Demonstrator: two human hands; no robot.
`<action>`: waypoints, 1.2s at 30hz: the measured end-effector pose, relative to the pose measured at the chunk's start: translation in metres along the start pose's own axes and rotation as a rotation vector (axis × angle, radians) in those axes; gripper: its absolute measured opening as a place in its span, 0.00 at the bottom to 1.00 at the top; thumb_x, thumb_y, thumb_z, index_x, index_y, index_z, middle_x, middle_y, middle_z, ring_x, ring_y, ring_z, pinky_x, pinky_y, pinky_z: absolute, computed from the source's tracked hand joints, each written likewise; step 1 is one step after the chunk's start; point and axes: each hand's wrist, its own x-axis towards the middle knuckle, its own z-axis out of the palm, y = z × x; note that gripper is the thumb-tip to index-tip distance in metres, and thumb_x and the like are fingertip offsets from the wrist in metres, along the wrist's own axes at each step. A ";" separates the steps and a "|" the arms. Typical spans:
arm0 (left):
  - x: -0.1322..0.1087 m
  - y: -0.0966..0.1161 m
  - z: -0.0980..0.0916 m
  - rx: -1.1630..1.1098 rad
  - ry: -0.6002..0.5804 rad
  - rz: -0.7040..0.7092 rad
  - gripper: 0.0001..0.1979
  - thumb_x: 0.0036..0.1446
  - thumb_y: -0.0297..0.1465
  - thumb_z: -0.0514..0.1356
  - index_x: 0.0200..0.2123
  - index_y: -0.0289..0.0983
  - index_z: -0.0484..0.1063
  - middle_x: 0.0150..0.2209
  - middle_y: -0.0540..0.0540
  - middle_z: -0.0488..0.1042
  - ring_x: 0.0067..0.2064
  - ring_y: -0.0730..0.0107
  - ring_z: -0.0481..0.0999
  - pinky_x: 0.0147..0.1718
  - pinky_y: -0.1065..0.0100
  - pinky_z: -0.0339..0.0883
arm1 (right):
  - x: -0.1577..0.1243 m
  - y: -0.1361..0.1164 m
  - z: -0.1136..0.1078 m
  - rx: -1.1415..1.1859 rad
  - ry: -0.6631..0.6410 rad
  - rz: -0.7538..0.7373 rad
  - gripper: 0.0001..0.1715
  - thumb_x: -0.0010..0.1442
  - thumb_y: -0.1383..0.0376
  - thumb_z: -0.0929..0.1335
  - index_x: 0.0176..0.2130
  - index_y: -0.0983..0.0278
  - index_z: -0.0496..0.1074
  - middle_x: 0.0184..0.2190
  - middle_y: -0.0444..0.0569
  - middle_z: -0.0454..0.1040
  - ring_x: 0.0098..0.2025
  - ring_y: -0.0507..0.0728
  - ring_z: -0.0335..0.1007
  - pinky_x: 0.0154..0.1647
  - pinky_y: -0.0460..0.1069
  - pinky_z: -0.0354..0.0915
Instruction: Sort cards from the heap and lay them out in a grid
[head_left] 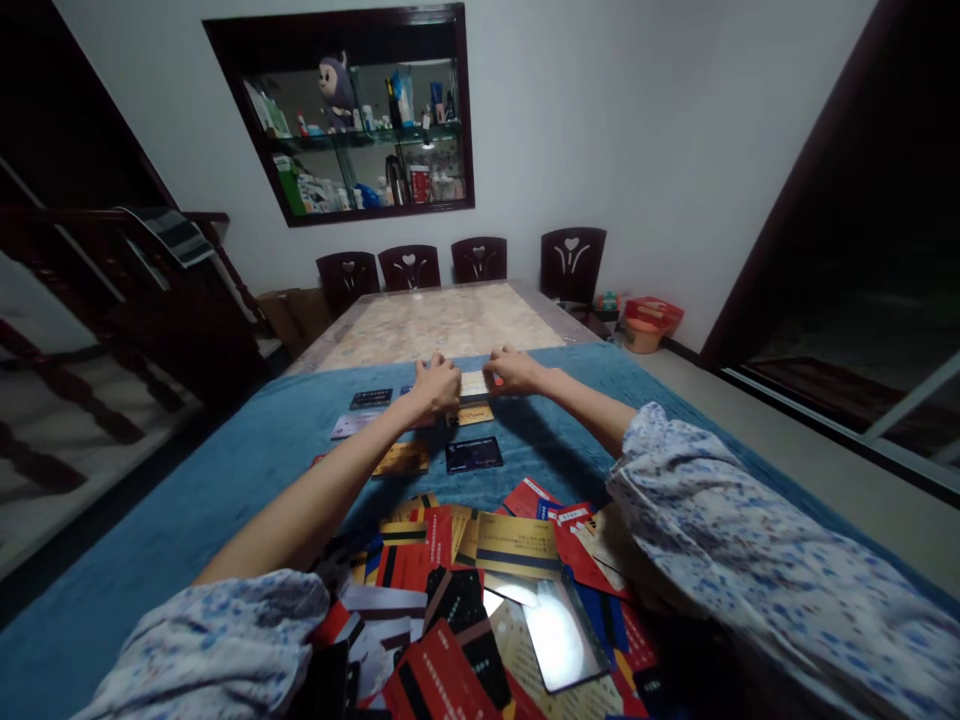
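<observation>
Both my arms stretch forward over a blue cloth (225,470) on a long table. My left hand (435,385) and my right hand (514,370) are closed on the two ends of a pale card (474,384) at the far edge of the cloth. Around it lie single cards: a gold card (475,414), a dark card (473,454), another gold card (403,458), a dark card (370,398) and a pale card (352,424). Close to me sits a loose heap of several red, gold and black cards (465,570), with a shiny silver card (559,640) in it.
Beyond the cloth the bare marble tabletop (442,325) runs to several dark chairs (480,258) against the wall. A wall niche (360,120) holds bottles and a toy. A stair railing (112,290) is left; a red basin (651,320) and doorway are right.
</observation>
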 end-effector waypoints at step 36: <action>0.043 -0.022 0.044 -0.039 -0.176 -0.058 0.15 0.51 0.25 0.56 0.41 0.36 0.77 0.51 0.33 0.72 0.58 0.44 0.62 0.53 0.41 0.57 | 0.047 0.004 0.034 0.012 -0.105 0.055 0.19 0.59 0.61 0.67 0.49 0.56 0.77 0.53 0.54 0.75 0.57 0.67 0.66 0.51 0.57 0.65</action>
